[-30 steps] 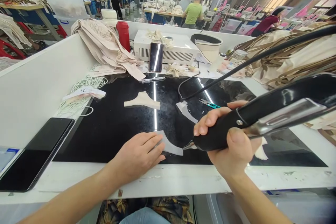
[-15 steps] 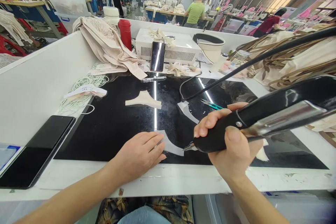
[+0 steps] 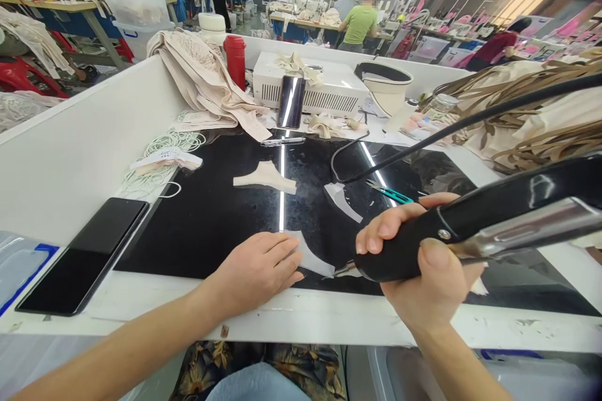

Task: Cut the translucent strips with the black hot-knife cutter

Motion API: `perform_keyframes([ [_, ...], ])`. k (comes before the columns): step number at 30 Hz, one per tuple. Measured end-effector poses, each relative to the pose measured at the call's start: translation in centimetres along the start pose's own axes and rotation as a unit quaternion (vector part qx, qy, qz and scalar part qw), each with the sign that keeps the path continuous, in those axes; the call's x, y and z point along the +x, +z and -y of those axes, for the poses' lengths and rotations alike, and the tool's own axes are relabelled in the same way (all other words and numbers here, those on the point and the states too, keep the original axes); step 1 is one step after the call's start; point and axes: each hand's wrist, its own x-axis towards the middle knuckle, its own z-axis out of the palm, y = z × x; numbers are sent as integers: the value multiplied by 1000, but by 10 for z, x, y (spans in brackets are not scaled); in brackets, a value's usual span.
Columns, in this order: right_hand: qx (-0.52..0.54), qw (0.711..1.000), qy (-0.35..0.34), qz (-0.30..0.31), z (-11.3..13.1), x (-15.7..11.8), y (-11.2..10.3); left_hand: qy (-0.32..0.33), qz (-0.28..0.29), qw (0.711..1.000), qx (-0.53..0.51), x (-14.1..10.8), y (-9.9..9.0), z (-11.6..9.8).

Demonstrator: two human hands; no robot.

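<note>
My left hand lies flat, fingers stretched, on the left part of a thin white curved cloth piece on a black mat. My right hand wraps round a black corded hand tool with a metal lever along its side. Its pointed metal tip is at the right end of the white piece; whether it touches cannot be made out. Farther back on the mat lie a cream cut piece, a second thin white piece and teal thread snips.
A black phone and pale green cord lie at left. Along the back are beige cloth, a red bottle, a white vented box and a propped phone. Brown-strapped cloth is piled at right. Other people work beyond.
The whole view has shifted slightly, with things appearing farther right. My left hand stays on the white piece, and the tool's tip remains at its right end.
</note>
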Motion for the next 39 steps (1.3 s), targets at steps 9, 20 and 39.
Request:
perform_keyframes([
  [9,-166,986,-3,-22,30,12,14,-156,42,982,-96,-8,-48,14],
  [20,29,999,2,21,-17,5,79,-269,67,952,-133,-49,-45,10],
  [39,39,998,-17,39,-34,1,93,-303,70,936,-166,-41,-41,7],
])
